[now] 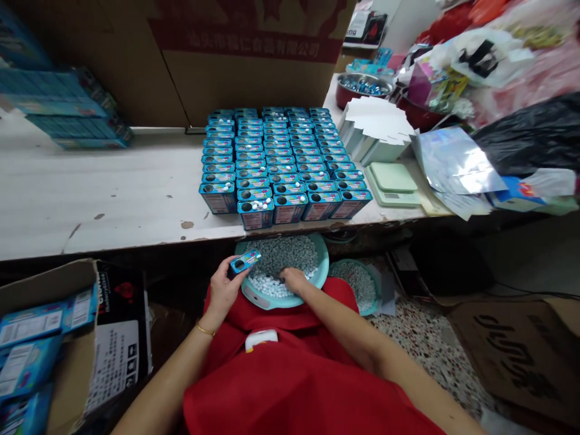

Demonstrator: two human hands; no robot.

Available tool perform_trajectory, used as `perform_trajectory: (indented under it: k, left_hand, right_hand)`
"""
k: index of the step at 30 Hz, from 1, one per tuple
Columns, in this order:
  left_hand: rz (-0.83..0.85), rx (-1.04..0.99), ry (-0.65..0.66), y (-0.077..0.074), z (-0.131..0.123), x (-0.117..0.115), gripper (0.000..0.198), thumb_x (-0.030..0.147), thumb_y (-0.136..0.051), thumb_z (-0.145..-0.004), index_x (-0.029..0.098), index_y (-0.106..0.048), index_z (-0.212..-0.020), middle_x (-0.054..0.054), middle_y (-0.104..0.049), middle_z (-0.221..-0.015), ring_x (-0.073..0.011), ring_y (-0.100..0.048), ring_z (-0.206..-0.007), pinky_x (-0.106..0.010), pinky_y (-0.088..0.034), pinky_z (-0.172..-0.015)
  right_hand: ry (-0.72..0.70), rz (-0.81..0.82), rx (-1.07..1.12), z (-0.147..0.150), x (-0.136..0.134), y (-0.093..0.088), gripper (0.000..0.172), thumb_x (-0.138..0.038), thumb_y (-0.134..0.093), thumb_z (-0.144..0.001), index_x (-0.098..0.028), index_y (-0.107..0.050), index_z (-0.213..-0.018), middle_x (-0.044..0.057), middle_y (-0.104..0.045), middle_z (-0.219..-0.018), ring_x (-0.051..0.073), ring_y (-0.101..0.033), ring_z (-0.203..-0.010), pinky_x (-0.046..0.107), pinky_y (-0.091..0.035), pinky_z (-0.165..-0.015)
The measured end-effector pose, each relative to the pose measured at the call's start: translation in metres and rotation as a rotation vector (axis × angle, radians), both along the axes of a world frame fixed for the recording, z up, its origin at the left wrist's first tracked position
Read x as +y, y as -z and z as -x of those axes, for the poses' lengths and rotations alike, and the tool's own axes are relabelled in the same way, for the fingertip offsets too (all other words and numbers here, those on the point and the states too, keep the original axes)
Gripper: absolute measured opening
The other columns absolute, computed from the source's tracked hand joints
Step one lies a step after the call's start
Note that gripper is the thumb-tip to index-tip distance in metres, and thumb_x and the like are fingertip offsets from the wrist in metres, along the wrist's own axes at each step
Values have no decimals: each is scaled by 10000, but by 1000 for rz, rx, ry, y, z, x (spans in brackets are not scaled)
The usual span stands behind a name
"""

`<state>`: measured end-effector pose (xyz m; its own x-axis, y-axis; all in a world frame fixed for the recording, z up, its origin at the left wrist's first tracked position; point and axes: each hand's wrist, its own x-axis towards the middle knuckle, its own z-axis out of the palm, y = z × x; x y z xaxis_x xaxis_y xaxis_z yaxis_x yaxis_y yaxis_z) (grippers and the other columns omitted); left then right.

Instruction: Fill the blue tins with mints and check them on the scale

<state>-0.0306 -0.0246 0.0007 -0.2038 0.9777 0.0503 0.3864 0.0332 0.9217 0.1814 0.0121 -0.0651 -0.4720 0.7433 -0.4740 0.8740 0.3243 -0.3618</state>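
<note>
My left hand (225,284) is closed round a small blue candy box (244,261) with a dark round opening in its top, tilted over the left rim of a pale green basin (322,266). Small white candies (290,254) fill the basin, which rests at my lap. Down among them is my right hand (293,280), fingers curled; something dark shows at the fingertips, too small to name. On the table just beyond, rows of matching blue boxes (290,208) stand upright with their round openings facing up. Loose white candies lie on some of their tops.
Right of the rows are a stack of white card pieces (376,124), a pale green scale (394,181) and a metal bowl (365,84) of blue-wrapped pieces. A second basin (377,290) of candies sits lower right. An open carton (67,386) with blue packs stands at left.
</note>
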Motion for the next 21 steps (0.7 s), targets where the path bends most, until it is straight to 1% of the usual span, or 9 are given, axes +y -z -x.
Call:
perform_trajectory:
  k: [2,4,7,10,12,14,16,18,21]
  left_hand:
    - [9,-10,-7,0,1,1,425,374,-650,-669,194,-551,-1041,-40,-621,-956,-172,-583,-856,-300,-452,-797]
    - [13,-15,-16,0,3,2,436,379,-655,-661,192,-551,-1041,-41,-622,-946,-173,-585,-841,-302,-457,-786]
    - [3,-16,-24,0,5,3,437,377,-655,-660,189,-552,-1041,-42,-623,-951,-173,-585,-845,-304,-453,-795]
    - [-11,-10,-29,-1,4,5,429,372,-648,-666,186,-552,-1040,-43,-626,-949,-172,-585,-848,-305,-450,-801]
    - [-20,21,-17,-2,1,6,412,371,-639,-672,187,-557,-1032,-45,-627,-951,-178,-586,-858,-309,-449,-803]
    - [-26,74,17,-1,-4,7,388,361,-625,-684,191,-563,-1028,-52,-626,-968,-189,-584,-883,-318,-443,-815]
    - [-29,135,54,0,-11,8,368,337,-609,-696,198,-565,-1034,-59,-625,-981,-198,-579,-903,-328,-438,-824]
    - [-34,183,84,2,-17,9,360,307,-600,-702,200,-564,-1044,-66,-624,-988,-205,-572,-913,-338,-435,-826]
    - [-47,223,111,3,-25,8,357,280,-600,-698,198,-564,-1044,-70,-624,-984,-213,-564,-917,-347,-437,-819]
  right_hand:
    - [42,51,63,-7,3,4,253,-175,-498,-829,-182,-614,-1053,44,-627,-1026,179,-575,-924,278,-455,-780]
    - [82,102,131,-16,7,2,305,-97,-486,-787,-164,-651,-1034,30,-677,-952,164,-599,-873,219,-444,-747]
    - [118,139,220,-32,14,-13,338,-99,-489,-749,-149,-656,-1038,18,-696,-911,146,-613,-811,201,-451,-710]
    - [149,138,337,-48,20,-46,326,-107,-503,-719,-158,-680,-989,29,-698,-884,148,-610,-804,220,-451,-711]
    - [146,116,420,-54,26,-74,305,-112,-517,-707,-165,-696,-949,35,-695,-860,153,-604,-811,231,-441,-726]
    - [107,58,436,-55,30,-103,295,-120,-515,-717,-185,-701,-937,33,-688,-844,152,-598,-821,230,-428,-735]
    - [41,-32,366,-49,31,-130,304,-127,-491,-743,-219,-697,-946,26,-680,-852,151,-592,-840,224,-415,-734]
    - [-31,-122,217,-37,30,-154,319,-126,-459,-761,-248,-692,-942,27,-672,-881,160,-586,-876,225,-404,-735]
    - [-112,-216,-58,-12,24,-180,320,-114,-426,-769,-237,-682,-915,63,-653,-938,187,-584,-899,251,-409,-731]
